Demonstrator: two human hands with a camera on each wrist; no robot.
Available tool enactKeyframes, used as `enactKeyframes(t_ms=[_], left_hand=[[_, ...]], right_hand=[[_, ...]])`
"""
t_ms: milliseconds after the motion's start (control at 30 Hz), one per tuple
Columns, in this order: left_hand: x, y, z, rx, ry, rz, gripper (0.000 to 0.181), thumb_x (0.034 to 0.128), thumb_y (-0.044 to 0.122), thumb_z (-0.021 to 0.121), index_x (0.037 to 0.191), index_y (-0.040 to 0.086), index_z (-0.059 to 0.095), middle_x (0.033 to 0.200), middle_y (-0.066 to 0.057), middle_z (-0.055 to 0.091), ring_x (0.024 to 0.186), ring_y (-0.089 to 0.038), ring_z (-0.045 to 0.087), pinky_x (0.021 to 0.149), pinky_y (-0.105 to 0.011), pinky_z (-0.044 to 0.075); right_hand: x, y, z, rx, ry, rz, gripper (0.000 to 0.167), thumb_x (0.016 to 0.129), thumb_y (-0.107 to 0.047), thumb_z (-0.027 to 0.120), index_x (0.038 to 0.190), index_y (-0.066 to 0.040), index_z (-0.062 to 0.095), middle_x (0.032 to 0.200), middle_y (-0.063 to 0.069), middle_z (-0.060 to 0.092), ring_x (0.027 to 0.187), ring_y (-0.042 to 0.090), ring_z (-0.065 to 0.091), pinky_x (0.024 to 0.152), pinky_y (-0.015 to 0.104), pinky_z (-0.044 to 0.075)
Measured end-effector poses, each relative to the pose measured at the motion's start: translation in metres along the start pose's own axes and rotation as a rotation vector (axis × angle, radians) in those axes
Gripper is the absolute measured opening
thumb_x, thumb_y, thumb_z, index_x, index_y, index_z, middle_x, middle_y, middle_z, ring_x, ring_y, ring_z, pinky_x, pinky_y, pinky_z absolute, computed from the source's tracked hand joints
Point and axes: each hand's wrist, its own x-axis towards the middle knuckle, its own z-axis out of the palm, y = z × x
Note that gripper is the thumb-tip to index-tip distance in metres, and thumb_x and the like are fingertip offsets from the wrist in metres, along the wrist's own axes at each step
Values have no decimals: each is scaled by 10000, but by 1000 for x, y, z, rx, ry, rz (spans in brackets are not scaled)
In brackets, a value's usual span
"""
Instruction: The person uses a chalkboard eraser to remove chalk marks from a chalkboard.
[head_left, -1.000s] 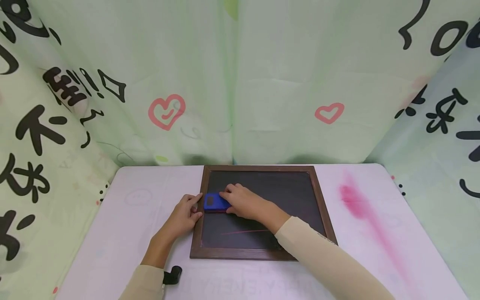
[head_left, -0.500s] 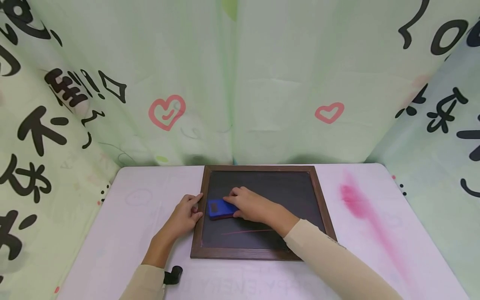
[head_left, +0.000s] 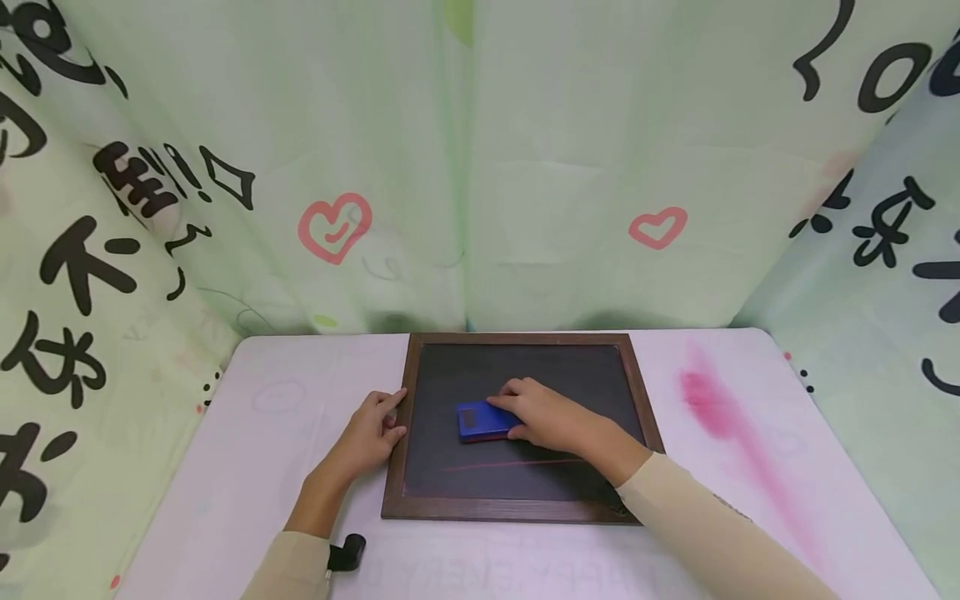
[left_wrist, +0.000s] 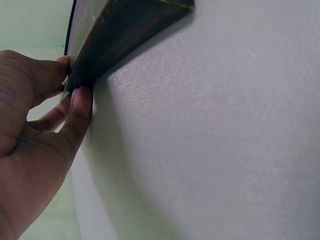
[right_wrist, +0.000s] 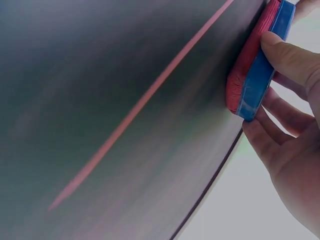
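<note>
"Blue plastic and red, ridged padding: where does the eraser [head_left: 480, 422] lie?"

"On the dark, matte panel [head_left: 465, 375], near its middle and apart from every edge. It is a rectangular block, red side facing the panel; the right hand [head_left: 555, 417] grips its right end between thumb and fingers."

"And the left hand [head_left: 367, 435]?"

"Its thumb and a finger touch the left side of the brown wooden frame [head_left: 525, 339], spread apart along the edge rather than wrapped round it. The left wrist view shows the frame's thick, dark side wall above the finely textured white table [head_left: 292, 454]."

"What marks the panel?"

"1 thin pink line [head_left: 510, 464], straight, on the near side of the eraser and apart from it; the right wrist view adds faint, pale smears [right_wrist: 125, 195]."

"How do the edges and open room stand?"

"Panel surface stretches from the eraser leftward to the frame and away to its far side. The right forearm [head_left: 621, 454], in a beige sleeve [head_left: 720, 533], crosses the near right corner. The frame's far side lies close to the table's far edge, before a pale green curtain [head_left: 525, 125]; broad strips of table flank the frame, a pink stain [head_left: 708, 404] on the right strip."
</note>
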Motion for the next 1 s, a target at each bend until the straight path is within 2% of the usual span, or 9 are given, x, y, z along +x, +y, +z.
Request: enactKeyframes(t_ms=[267, 667, 1000], left_hand=[[-2, -1, 0, -10, 0, -14, 620, 934, -52, 690, 1512, -53, 465, 1274, -216, 525, 893, -187, 538, 749, -277, 476], [-1, 1, -1, -3, 6, -1, 618, 931, -47, 694, 1509, -50, 472, 1256, -212, 535, 909, -194, 542, 773, -301, 487], [0, -1, 0, -20, -9, -14, 625, 932, -55, 693, 1514, -51, 463, 1263, -211, 529, 906, -182, 545, 761, -272, 487]], right_hand=[[-34, 25, -3, 17, 47, 78, 555, 922, -211, 791, 1416, -25, 618, 1291, 165, 631, 1167, 318, 605, 988, 463, 531], [-94, 60, -6, 24, 131, 185, 562, 887, -177, 817, 1384, 9, 631, 1252, 192, 624, 1154, 365, 613, 974, 507, 532], [-125, 74, -4, 25, 197, 217, 559, 851, -142, 844, 1348, 23, 647, 1221, 170, 631, 1130, 375, 620, 954, 517, 531]])
